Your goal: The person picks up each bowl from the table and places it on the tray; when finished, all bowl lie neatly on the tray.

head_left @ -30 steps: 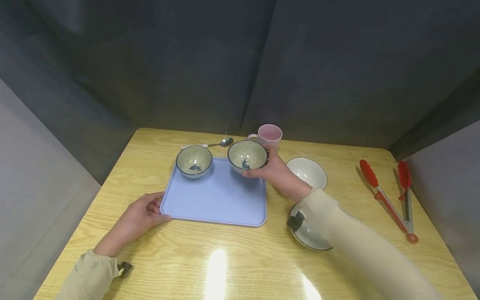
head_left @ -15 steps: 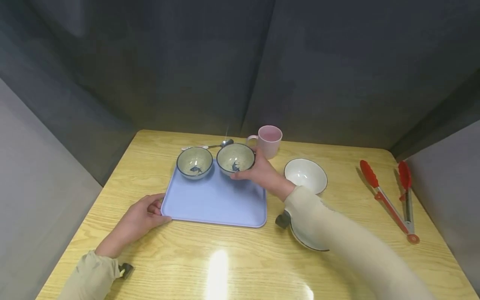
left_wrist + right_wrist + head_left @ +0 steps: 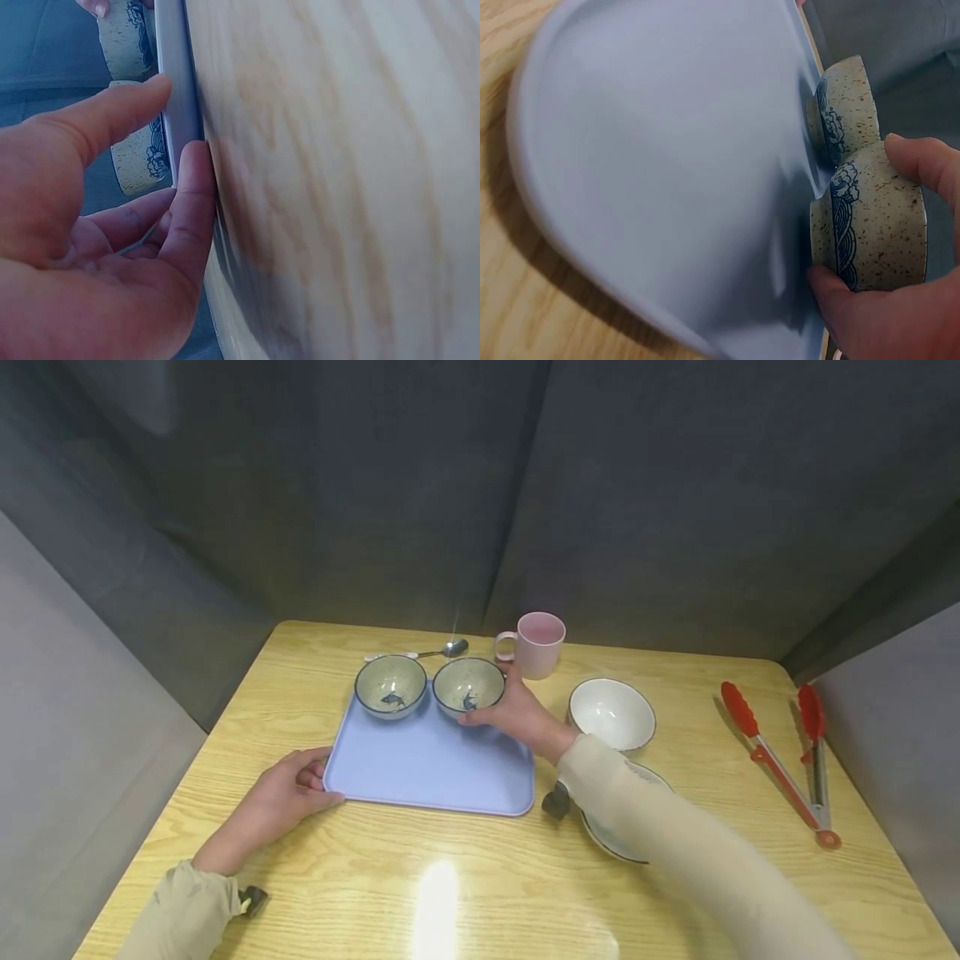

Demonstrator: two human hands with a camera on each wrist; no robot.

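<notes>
My right hand (image 3: 517,714) grips a speckled bowl (image 3: 468,683) with a blue fish inside, thumb on the near side and fingers round the far side. In the right wrist view, the foot of this bowl (image 3: 881,225) is right at the blue tray's surface (image 3: 660,150), and a blue wave band runs round its outside. A matching bowl (image 3: 390,685) stands just to its left at the back of the tray (image 3: 427,768). My left hand (image 3: 277,797) holds the tray's front left corner, its thumb over the rim and fingers against the side (image 3: 176,97).
Behind the tray lie a spoon (image 3: 453,648) and a pink mug (image 3: 540,647). To the right stand a white bowl (image 3: 611,714) and a dish (image 3: 606,839), partly hidden by my right sleeve. Red-tipped tongs (image 3: 783,781) lie at the table's right side.
My right hand has carried its bowl leftward, then lowered it toward the tray beside the other bowl. The left hand has stayed at the tray's corner.
</notes>
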